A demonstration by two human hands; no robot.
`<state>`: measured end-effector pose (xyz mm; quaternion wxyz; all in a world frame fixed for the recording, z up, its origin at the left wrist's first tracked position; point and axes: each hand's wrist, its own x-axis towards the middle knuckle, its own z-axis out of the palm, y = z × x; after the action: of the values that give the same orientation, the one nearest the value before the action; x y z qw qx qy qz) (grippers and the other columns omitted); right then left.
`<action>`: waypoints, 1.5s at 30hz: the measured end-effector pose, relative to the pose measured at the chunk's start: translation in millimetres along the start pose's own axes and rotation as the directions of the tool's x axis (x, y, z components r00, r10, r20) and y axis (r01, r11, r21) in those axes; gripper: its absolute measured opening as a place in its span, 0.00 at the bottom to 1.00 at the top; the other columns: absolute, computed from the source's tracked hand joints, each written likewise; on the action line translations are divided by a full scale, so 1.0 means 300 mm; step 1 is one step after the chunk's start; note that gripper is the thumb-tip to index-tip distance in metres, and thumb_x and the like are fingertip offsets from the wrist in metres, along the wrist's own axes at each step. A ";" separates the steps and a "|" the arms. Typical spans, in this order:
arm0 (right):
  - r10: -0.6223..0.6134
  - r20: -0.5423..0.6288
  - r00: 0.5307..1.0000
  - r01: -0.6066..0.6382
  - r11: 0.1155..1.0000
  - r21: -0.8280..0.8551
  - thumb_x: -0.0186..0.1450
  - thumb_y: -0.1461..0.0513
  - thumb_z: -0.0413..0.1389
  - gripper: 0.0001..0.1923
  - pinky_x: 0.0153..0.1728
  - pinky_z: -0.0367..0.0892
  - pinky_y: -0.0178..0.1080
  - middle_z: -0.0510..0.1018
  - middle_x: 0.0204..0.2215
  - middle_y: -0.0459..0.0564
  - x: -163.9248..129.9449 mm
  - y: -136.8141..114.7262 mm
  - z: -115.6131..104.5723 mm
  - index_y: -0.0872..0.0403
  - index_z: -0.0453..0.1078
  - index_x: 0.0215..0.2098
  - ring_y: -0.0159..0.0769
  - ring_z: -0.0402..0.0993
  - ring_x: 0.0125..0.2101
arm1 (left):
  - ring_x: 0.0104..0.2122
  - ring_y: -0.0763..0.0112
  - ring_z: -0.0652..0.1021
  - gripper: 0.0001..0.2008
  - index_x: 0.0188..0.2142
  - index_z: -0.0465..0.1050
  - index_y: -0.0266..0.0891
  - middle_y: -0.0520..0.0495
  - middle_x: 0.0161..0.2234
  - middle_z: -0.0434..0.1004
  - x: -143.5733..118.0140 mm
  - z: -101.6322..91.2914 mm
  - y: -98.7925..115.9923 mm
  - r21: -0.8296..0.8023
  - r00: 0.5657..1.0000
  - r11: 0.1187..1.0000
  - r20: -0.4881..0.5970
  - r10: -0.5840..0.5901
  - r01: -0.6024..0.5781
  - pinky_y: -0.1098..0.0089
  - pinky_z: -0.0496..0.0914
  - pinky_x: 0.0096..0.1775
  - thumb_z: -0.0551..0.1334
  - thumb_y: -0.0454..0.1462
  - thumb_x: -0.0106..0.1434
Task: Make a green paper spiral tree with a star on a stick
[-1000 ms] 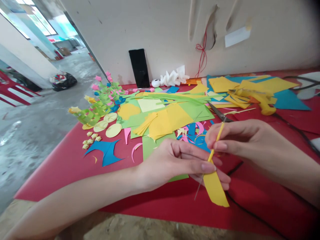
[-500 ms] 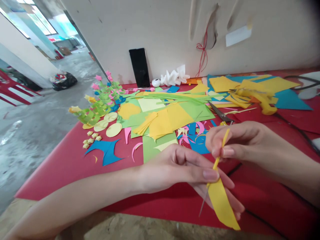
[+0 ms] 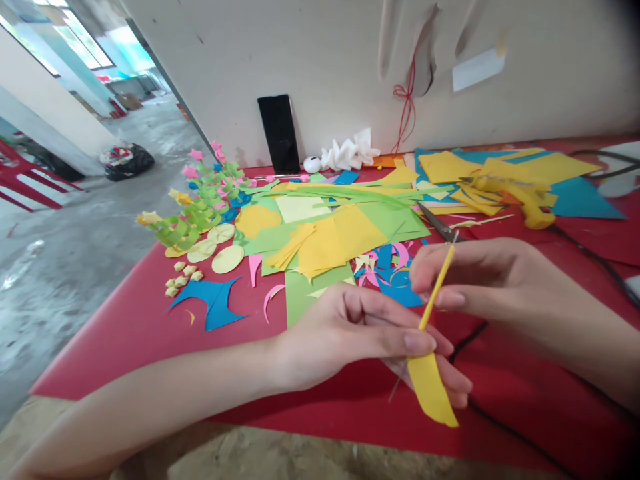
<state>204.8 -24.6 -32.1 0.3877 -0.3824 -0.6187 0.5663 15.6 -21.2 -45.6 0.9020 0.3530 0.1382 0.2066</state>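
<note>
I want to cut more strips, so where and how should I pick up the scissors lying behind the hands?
The grey metal scissors lie flat on the red table cover, blades pointing away toward the green paper, handle end hidden behind the right hand. Probably best gripped at the handle end, reaching from the near right side, once that hand, pinching the rolled yellow paper strip, moves aside.

We can't see the left hand's [image 3: 350, 330] fingertips where they pass under the yellow paper strip [image 3: 431, 373]; a thin wire [image 3: 395, 385] shows below, its upper run hidden by the hand. The right hand [image 3: 480, 280] covers the strip's middle and the scissors' [image 3: 440, 225] handles. Both forearms are cut off by the picture's edges. We lose the black cable [image 3: 505, 427] under the right arm. The table's [image 3: 150, 320] right side runs out of view. The glue gun [image 3: 520, 197] is half buried in paper.
</note>
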 end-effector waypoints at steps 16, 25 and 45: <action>-0.023 -0.002 1.000 0.023 0.999 -0.044 0.58 0.65 0.59 0.07 0.31 0.67 0.18 0.76 0.26 0.36 -0.012 0.002 0.018 0.45 0.74 0.27 0.21 0.72 0.29 | 0.26 0.76 0.81 0.05 0.25 0.77 0.37 0.55 0.23 0.80 0.007 -0.006 -0.006 -0.041 0.989 0.999 -0.142 -0.034 0.028 0.77 0.75 0.33 0.66 0.27 0.53; 0.007 0.029 1.000 -0.003 0.990 -0.143 0.54 0.65 0.62 0.03 0.28 0.67 0.23 0.75 0.24 0.39 -0.008 -0.013 0.035 0.50 0.73 0.26 0.25 0.71 0.26 | 0.26 0.77 0.80 0.04 0.23 0.76 0.36 0.55 0.23 0.80 -0.002 0.001 -0.012 0.053 0.979 0.999 -0.205 0.010 0.001 0.77 0.74 0.33 0.67 0.28 0.50; -0.031 0.020 0.999 0.032 0.999 -0.042 0.59 0.67 0.58 0.08 0.33 0.68 0.23 0.76 0.29 0.40 -0.008 -0.004 -0.006 0.46 0.74 0.30 0.25 0.73 0.33 | 0.31 0.70 0.81 0.09 0.37 0.76 0.30 0.43 0.31 0.82 0.001 -0.007 0.004 -0.022 0.999 0.999 0.026 -0.042 0.043 0.74 0.74 0.35 0.60 0.33 0.60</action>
<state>207.6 -26.2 -30.8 0.3825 -0.3754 -0.6401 0.5506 14.7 -19.0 -46.4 0.9119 0.3423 0.1316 0.1843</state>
